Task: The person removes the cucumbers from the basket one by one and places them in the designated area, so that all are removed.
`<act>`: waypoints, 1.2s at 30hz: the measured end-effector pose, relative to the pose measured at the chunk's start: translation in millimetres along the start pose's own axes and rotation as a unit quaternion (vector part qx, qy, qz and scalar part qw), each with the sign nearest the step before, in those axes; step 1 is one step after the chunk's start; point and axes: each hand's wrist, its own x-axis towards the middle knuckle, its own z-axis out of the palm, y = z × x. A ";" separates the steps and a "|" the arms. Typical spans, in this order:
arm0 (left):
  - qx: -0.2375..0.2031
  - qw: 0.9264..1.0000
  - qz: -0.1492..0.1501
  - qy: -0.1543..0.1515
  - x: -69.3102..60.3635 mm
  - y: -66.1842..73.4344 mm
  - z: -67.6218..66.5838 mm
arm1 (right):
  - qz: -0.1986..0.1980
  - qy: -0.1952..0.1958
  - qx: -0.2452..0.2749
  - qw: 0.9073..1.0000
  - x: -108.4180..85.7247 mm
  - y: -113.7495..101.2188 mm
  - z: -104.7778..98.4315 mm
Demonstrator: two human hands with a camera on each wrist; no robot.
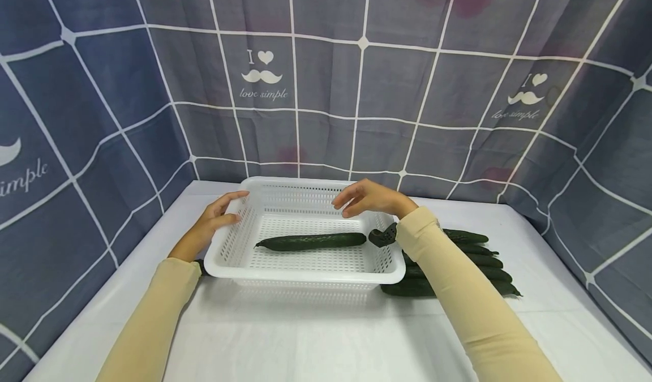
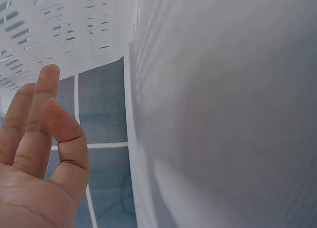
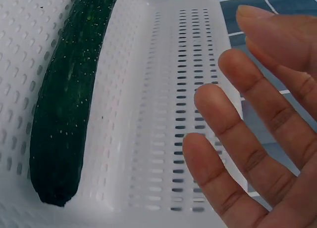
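Note:
One dark green cucumber point(image 1: 312, 241) lies lengthwise on the perforated floor of a white plastic basket point(image 1: 305, 277). Over the basket's right side hovers my right hand point(image 1: 373, 197), fingers spread and relaxed with nothing in them. The right wrist view has the cucumber point(image 3: 72, 97) left of that hand point(image 3: 267, 159), apart from it. At the basket's left rim is my left hand point(image 1: 211, 223), its fingers loosely extended; the left wrist view shows this hand point(image 2: 42, 154) beside the slotted wall point(image 2: 74, 35), and whether it touches is unclear.
Several more cucumbers point(image 1: 489, 261) lie side by side right of the basket, partly hidden by my right sleeve. A white cloth point(image 1: 265, 337) covers the table. Blue-grey checked curtains point(image 1: 326, 88) stand behind and at both sides.

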 end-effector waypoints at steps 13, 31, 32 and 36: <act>0.002 1.000 -0.008 0.000 -0.2 2.6 0.3 | 0.058 -0.020 -0.008 0.998 18.8 5.0 14.9; 0.010 1.000 -0.011 0.004 0.7 2.9 0.8 | 0.121 -0.055 -0.049 0.990 43.3 2.3 28.1; 0.011 1.000 -0.011 0.004 0.6 2.9 0.8 | 0.124 -0.055 -0.050 0.990 44.4 2.9 29.3; 0.012 1.000 -0.011 0.004 0.1 2.8 0.6 | 0.130 -0.055 -0.051 0.989 48.3 4.4 34.5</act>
